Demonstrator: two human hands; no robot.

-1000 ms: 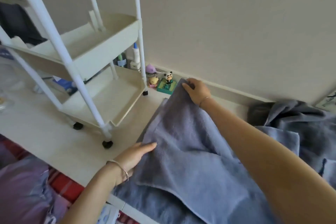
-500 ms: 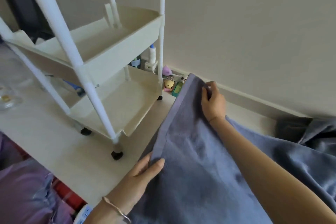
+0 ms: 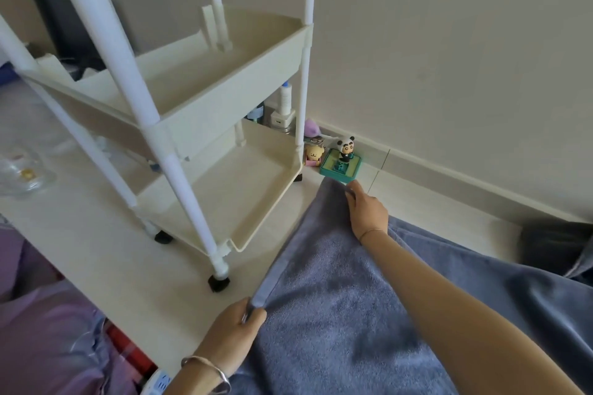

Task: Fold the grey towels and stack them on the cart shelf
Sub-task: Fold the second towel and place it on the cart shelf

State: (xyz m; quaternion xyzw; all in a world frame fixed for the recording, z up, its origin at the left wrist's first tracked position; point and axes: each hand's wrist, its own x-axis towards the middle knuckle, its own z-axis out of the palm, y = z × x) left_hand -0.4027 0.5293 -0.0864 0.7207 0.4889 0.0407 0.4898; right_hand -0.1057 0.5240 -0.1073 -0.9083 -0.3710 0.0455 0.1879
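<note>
The left hand (image 3: 236, 335) pinches the near corner of the grey towel (image 3: 337, 314) between thumb and curled fingers; half a second ago its fingers lay straight along that edge. The right hand (image 3: 365, 213) grips the far corner with fingers folded over the hem. It was holding that corner higher then, and the cloth hid the toys by the wall. Now the corner is lower and the toys show again. The hem runs taut and straight between the two hands. The towel is spread on the white table (image 3: 80, 234), just to the right of the cart (image 3: 149, 112), not yet on a shelf.

The cart's front wheel (image 3: 219, 283) stands just beside the towel's left edge, near the left hand. A darker bundled towel (image 3: 555, 250) lies at the far right.

The cart's upper shelf (image 3: 205, 74) and lower shelf (image 3: 224, 202) are shallow cream trays. Behind the cart stands a white bottle (image 3: 284, 99). A panda figure (image 3: 346, 146) stands in a green box (image 3: 340, 168), just beyond the right hand, with a yellow figure (image 3: 313, 152) beside it. A glass dish (image 3: 22, 173) at the far left holds something small and yellow.
</note>
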